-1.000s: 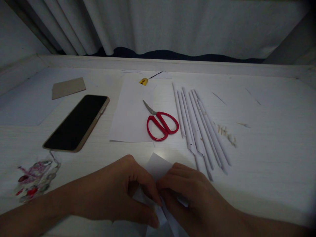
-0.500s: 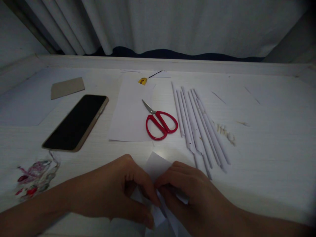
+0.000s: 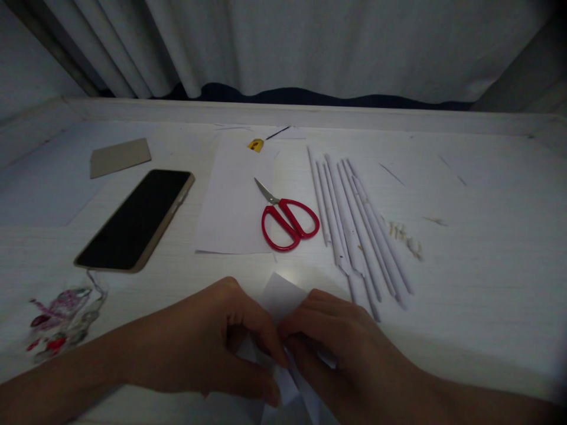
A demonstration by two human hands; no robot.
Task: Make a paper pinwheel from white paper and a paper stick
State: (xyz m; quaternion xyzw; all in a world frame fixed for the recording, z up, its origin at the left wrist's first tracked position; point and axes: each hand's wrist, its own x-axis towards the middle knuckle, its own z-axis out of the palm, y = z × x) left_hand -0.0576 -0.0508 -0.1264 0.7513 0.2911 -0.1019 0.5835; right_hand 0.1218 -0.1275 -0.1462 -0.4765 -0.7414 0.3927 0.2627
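Head view: left hand (image 3: pixel 208 345) and right hand (image 3: pixel 341 348) pinch a white folded paper sheet (image 3: pixel 283 298) at the near table edge. Beyond lie red-handled scissors (image 3: pixel 289 219), white rolled paper tubes (image 3: pixel 358 224) right, black smartphone (image 3: pixel 135 218) left.

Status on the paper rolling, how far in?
Done: a row of rolled paper sticks lies right of the red scissors. In hand: left hand and right hand pinch a white paper piece at the near table edge, fingertips meeting on it. Left: a flat white sheet beside the scissors is unrolled.
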